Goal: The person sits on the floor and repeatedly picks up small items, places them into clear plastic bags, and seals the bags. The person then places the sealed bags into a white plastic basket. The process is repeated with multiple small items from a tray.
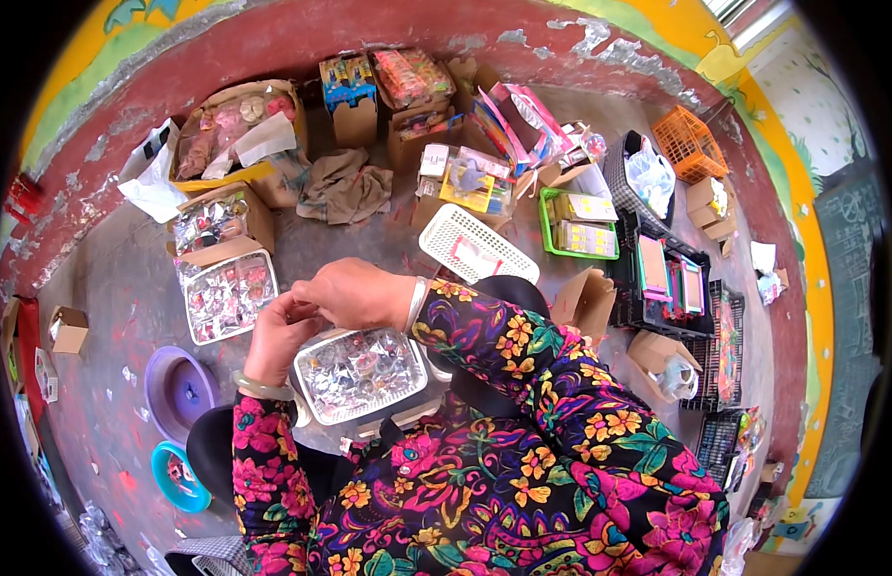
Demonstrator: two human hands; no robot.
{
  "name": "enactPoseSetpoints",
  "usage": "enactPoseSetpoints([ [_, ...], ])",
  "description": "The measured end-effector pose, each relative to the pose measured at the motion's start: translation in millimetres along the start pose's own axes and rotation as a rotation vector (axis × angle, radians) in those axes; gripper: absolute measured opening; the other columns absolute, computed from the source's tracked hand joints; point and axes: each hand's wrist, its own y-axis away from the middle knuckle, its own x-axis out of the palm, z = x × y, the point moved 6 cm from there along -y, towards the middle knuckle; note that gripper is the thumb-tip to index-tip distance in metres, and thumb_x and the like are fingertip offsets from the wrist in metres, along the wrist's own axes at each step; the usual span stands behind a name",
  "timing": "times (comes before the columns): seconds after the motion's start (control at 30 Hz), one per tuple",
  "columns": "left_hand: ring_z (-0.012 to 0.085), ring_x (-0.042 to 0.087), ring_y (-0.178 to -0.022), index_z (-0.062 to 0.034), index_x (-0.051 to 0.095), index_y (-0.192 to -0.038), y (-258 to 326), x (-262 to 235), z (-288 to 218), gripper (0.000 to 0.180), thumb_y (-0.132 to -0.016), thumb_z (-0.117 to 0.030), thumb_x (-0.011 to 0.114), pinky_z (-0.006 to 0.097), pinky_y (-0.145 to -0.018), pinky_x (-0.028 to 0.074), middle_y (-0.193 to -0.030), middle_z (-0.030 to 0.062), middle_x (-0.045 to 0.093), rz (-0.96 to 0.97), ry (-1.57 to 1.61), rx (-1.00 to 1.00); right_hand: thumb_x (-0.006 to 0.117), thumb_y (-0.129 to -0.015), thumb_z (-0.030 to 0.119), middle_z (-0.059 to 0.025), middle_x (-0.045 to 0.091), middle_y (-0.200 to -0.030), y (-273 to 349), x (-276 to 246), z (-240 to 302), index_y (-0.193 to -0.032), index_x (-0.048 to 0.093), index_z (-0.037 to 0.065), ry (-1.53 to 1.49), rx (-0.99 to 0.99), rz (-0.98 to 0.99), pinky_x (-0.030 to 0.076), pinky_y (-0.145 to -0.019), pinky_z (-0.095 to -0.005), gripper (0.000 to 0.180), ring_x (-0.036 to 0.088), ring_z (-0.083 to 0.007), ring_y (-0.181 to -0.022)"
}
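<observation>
My left hand (278, 336) and my right hand (358, 293) meet in front of me, fingertips pinched together. Whatever is between them is too small or too hidden to make out. Just below them, close to my lap, a white plastic basket (408, 386) holds many small shiny see-through packets. A second white basket (193, 320) with similar packets, some showing red, stands beyond my left hand. Past my right wrist lies a white perforated tray (446, 223) with a red-edged card in it.
A cardboard box (259, 219) of packets stands behind the second basket. Purple (154, 398) and turquoise (161, 470) basins sit on the floor at left. Along the far wall are more boxes and crumpled brown cloth (345, 184). A green basket (552, 240) and black crates (633, 298) stand at right.
</observation>
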Motion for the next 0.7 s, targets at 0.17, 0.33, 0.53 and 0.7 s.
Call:
enactPoseSetpoints([
  [0.17, 0.0103, 0.059, -0.074, 0.003, 0.062, -0.093, 1.3, -3.3, 3.7, 0.015, -0.078, 0.001, 0.058, 0.021, -0.067, 0.047, -0.081, 0.0045, 0.063, -0.092, -0.22, -0.003, 0.057, -0.073, 0.012, -0.0162, 0.062, -0.075, 1.6, -5.5, -3.4, -0.09, 0.057, 0.006, -0.024, 0.054, -0.059, 0.046, -0.06, -0.0423, 0.018, 0.059, -0.0356, -0.071],
  [0.33, 0.011, 0.061, -0.069, 0.0003, 0.063, -0.093, 2.8, -3.7, -1.0, 0.015, -0.086, -0.011, 0.056, 0.022, -0.065, 0.05, -0.079, 0.0053, 0.065, -0.134, -0.007, -0.063, 0.061, -0.075, 0.008, -0.0034, 0.059, -0.066, 9.9, -29.2, -23.7, -0.083, 0.059, 0.003, -0.473, 0.212, -0.306, 0.044, -0.056, -0.0243, 0.01, 0.056, -0.0095, -0.062],
  [0.53, 0.0137, 0.064, -0.073, -0.0013, 0.061, -0.094, 10.5, -13.5, -2.7, 0.014, -0.086, -0.012, 0.056, 0.021, -0.064, 0.052, -0.084, 0.0076, 0.066, -0.207, 0.298, -0.061, 0.062, -0.082, 0.016, -0.0009, 0.061, -0.078, 12.2, -28.4, -52.6, -0.088, 0.061, 0.003, -0.947, 0.549, -0.219, 0.043, -0.064, -0.0191, 0.014, 0.054, -0.0056, -0.072],
  [0.7, 0.013, 0.064, -0.077, -0.0015, 0.061, -0.095, 9.7, -8.3, -5.8, 0.014, -0.086, -0.012, 0.057, 0.021, -0.062, 0.051, -0.087, 0.0072, 0.066, -0.172, 0.256, -0.047, 0.065, -0.079, 0.022, -0.0008, 0.062, -0.071, 8.7, 6.4, -39.4, -0.087, 0.063, -0.001, -0.888, 0.415, 0.034, 0.043, -0.057, -0.0214, 0.025, 0.054, -0.007, -0.064],
])
